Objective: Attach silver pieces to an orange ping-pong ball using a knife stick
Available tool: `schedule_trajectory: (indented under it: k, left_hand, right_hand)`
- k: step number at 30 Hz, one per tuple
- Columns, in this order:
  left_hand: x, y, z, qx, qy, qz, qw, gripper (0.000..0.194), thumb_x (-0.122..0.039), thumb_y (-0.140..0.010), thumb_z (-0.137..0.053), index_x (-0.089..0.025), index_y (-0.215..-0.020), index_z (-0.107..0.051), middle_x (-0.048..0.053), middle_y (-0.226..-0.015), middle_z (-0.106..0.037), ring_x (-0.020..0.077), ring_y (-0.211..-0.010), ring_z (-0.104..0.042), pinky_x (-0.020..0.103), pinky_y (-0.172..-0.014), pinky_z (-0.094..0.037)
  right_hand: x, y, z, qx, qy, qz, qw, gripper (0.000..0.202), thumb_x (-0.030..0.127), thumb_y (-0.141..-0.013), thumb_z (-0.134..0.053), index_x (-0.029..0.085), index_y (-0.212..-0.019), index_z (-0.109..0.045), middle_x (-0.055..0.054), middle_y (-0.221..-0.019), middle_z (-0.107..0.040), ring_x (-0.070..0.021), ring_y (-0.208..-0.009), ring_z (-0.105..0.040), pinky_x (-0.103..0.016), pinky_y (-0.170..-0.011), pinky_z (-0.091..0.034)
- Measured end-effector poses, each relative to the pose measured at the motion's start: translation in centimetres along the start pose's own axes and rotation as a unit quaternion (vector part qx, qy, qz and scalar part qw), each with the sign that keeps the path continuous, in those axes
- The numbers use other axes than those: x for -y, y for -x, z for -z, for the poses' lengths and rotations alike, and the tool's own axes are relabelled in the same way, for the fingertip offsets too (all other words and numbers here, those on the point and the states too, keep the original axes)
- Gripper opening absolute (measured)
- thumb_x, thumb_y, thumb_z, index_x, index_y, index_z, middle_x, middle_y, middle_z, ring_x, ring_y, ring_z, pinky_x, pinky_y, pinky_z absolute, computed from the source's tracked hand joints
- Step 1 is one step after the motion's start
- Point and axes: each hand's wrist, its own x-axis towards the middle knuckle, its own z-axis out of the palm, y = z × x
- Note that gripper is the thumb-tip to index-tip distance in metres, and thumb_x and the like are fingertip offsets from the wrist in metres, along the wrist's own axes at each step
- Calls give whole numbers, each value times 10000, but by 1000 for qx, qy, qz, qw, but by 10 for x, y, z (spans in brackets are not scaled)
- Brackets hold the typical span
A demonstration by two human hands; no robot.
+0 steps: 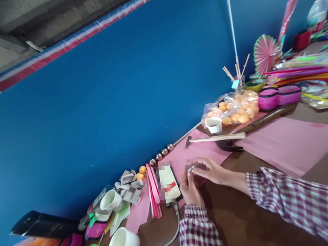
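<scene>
Both hands meet over the pink sheet [179, 149] at the front middle. My left hand [190, 188] points up, its fingers closed against a small shiny, silvery thing [191, 168], too small to identify. From the right, my right hand [212, 171] reaches in with thumb and fingers curved around the same thing. Just left of my left hand lies a phone [168, 185] with a lit screen and a white cable [170, 241]. Beyond my right hand rests a hammer [217, 138] with a pale wooden handle.
Shiny metal balls [164, 151] line the blue wall. Pink strips [153, 193], grey pieces [131, 194] and white cups [123, 245] stand left. Behind are a bag of orange balls [242, 108] and a small white cup [214, 125]; another pink sheet [293, 142] lies right.
</scene>
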Motion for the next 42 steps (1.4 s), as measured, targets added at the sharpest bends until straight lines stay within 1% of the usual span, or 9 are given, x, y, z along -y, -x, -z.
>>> schedule_trajectory:
  k: [5, 9, 13, 22, 26, 28, 36, 39, 42]
  left_hand:
    - [-5, 4, -6, 15, -3, 17, 1000, 413, -274, -734, -591, -186, -1134, -544, 108, -1083, -619, 215, -1008, -567, 363, -883, -428]
    - [-10, 10, -12, 4, -20, 19, 1000, 396, -370, -751, -545, -156, -1083, -577, 136, -1078, -615, 229, -953, -592, 366, -814, -466]
    - [-9, 10, -11, 7, -32, 17, 999, 344, -367, -729, -575, -151, -993, -612, 118, -994, -648, 199, -860, -618, 331, -756, -482]
    - [-9, 12, -5, -25, -41, 16, 999, 340, -317, -636, -672, -150, -929, -631, 49, -772, -677, 126, -635, -615, 255, -627, -477]
    - [-13, 17, -5, -57, -28, 11, 998, 279, -313, -630, -673, -139, -844, -639, 61, -734, -674, 118, -546, -583, 241, -532, -466]
    - [-16, 19, -7, -47, -30, 28, 998, 254, -343, -680, -622, -120, -801, -636, 97, -742, -672, 115, -532, -563, 227, -488, -447]
    - [-25, 19, -10, -60, 26, 88, 994, 387, -384, -781, -465, -88, -1006, -574, 76, -686, -615, 107, -527, -505, 219, -477, -387]
    - [-26, 19, -10, -68, 33, 98, 992, 393, -395, -788, -447, -95, -1006, -576, 56, -654, -588, 102, -507, -478, 223, -470, -368]
    - [-25, 19, -11, -75, 23, 100, 992, 383, -408, -775, -467, -92, -949, -595, 56, -638, -577, 102, -490, -469, 229, -457, -360]
  right_hand:
    - [5, 1, 1, 2, -39, -10, 999, 356, 388, -765, -542, 161, -1036, -580, -85, -1032, -622, -206, -944, -577, -346, -822, -469]
    - [9, 2, 2, -59, -58, -49, 995, 347, 430, -801, -462, 158, -976, -587, -68, -911, -645, -197, -836, -598, -325, -740, -487]
    - [7, 2, 2, -103, -30, -47, 993, 339, 444, -787, -461, 157, -882, -616, -65, -893, -645, -197, -851, -585, -309, -772, -460]
    - [2, 3, 0, -90, -2, -26, 996, 345, 425, -815, -390, 145, -828, -590, -43, -746, -615, -167, -696, -569, -272, -627, -456]
    - [-1, 5, 0, -98, 2, -36, 995, 330, 424, -835, -351, 161, -822, -551, -44, -743, -602, -163, -665, -565, -274, -609, -461]
    - [-2, 6, 0, -103, 13, -43, 994, 328, 428, -843, -335, 175, -786, -536, -41, -719, -592, -165, -651, -556, -282, -612, -459]
    - [0, 4, 3, -90, 25, -61, 994, 334, 418, -861, -299, 185, -787, -526, -37, -722, -576, -159, -659, -535, -271, -612, -443]
    - [4, 4, 3, -110, 33, -73, 991, 329, 409, -862, -299, 188, -756, -518, -24, -677, -562, -149, -621, -522, -255, -582, -432]
    - [7, 7, 1, -97, 40, -64, 992, 301, 388, -867, -314, 186, -834, -534, -39, -757, -598, -157, -669, -546, -267, -626, -442]
